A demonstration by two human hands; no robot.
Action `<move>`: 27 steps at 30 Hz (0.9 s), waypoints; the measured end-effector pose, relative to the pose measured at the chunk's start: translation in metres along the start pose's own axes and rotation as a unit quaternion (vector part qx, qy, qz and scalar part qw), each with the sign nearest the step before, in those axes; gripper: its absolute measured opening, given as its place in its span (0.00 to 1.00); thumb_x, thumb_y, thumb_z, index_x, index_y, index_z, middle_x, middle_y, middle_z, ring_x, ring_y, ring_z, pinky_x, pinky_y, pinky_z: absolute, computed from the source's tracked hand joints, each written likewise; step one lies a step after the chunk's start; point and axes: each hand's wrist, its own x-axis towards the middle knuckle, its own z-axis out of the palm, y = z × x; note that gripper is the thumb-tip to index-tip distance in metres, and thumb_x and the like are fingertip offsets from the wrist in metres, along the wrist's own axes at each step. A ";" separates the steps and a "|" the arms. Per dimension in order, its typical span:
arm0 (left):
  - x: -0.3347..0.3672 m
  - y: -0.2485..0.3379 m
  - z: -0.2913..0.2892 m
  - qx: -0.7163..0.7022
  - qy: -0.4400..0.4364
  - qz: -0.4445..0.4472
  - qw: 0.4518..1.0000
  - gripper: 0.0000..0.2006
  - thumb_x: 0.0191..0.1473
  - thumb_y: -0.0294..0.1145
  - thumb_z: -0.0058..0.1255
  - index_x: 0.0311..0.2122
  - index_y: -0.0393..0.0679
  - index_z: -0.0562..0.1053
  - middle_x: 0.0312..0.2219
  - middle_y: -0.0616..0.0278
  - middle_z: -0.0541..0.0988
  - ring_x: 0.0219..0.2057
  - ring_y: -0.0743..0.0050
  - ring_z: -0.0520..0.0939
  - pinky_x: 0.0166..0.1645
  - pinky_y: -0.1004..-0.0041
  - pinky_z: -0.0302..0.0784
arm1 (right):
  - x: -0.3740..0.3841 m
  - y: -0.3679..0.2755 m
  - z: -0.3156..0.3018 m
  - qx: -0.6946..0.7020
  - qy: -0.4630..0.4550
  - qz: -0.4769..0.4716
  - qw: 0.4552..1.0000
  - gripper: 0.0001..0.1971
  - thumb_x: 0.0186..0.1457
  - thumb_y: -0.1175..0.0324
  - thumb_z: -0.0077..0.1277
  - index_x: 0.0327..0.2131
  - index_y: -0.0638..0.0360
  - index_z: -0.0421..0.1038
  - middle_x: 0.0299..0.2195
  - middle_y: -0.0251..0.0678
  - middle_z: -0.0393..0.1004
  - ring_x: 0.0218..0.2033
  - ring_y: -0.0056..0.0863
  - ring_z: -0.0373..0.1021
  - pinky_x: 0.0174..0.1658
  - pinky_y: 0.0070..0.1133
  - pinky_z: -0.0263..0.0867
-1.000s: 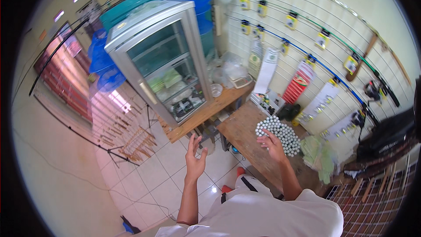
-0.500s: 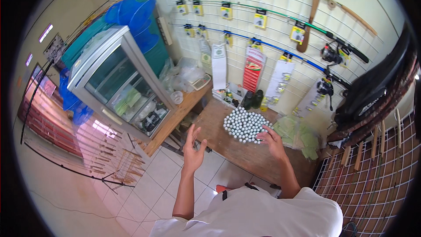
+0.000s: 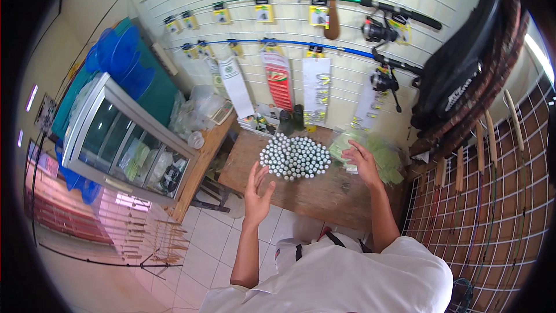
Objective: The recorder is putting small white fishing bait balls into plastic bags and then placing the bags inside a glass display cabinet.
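Note:
A dense cluster of small, round, silvery-topped pieces (image 3: 295, 157) stands on the brown wooden table (image 3: 249, 152); they look like little upright cylinders, too small to name. My left hand (image 3: 258, 196) is open at the cluster's near left edge, palm turned inward, with nothing in it. Whether its fingertips touch the pieces I cannot tell. To the right of the cluster, my right hand (image 3: 365, 166) hovers open and unloaded, fingers apart. Pale green flat packets (image 3: 382, 161) in clear plastic lie just beyond it.
Dark bottles (image 3: 298, 117) and a small box of items (image 3: 259, 124) stand at the table's back. A glass-doored cabinet (image 3: 124, 145) is at left. Fishing rods and reels (image 3: 379, 32) hang on the wall grid, beside a black bag (image 3: 457, 81); a rod rack (image 3: 480, 197) stands right.
The view has turned to the right, so the table sits further left in it. My left hand is now close to the cluster; my right hand has come away from its right edge.

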 end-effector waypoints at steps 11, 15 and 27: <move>0.070 -0.010 0.102 -0.035 -0.157 0.005 0.987 0.34 0.56 0.19 0.52 0.66 0.39 0.52 0.55 0.48 0.70 0.59 0.62 0.69 0.64 0.66 0.61 | -0.001 -0.011 -0.077 0.032 0.116 0.008 0.993 0.23 0.66 0.60 0.42 0.59 0.64 0.62 0.43 0.42 0.77 0.43 0.30 0.75 0.45 0.23 0.68; 0.097 -0.014 0.138 -0.015 -0.220 0.010 0.975 0.34 0.55 0.20 0.53 0.65 0.38 0.53 0.55 0.47 0.70 0.59 0.61 0.70 0.64 0.65 0.61 | -0.007 -0.001 -0.093 0.032 0.158 0.043 0.986 0.22 0.66 0.59 0.41 0.58 0.63 0.63 0.43 0.42 0.77 0.43 0.30 0.75 0.45 0.23 0.68; 0.157 -0.082 0.218 -0.004 -0.370 -0.009 0.929 0.32 0.54 0.22 0.55 0.63 0.40 0.58 0.53 0.47 0.72 0.57 0.57 0.72 0.62 0.63 0.65 | -0.003 0.040 -0.127 0.072 0.295 0.081 0.949 0.22 0.64 0.59 0.41 0.57 0.62 0.65 0.44 0.41 0.77 0.44 0.30 0.75 0.44 0.25 0.68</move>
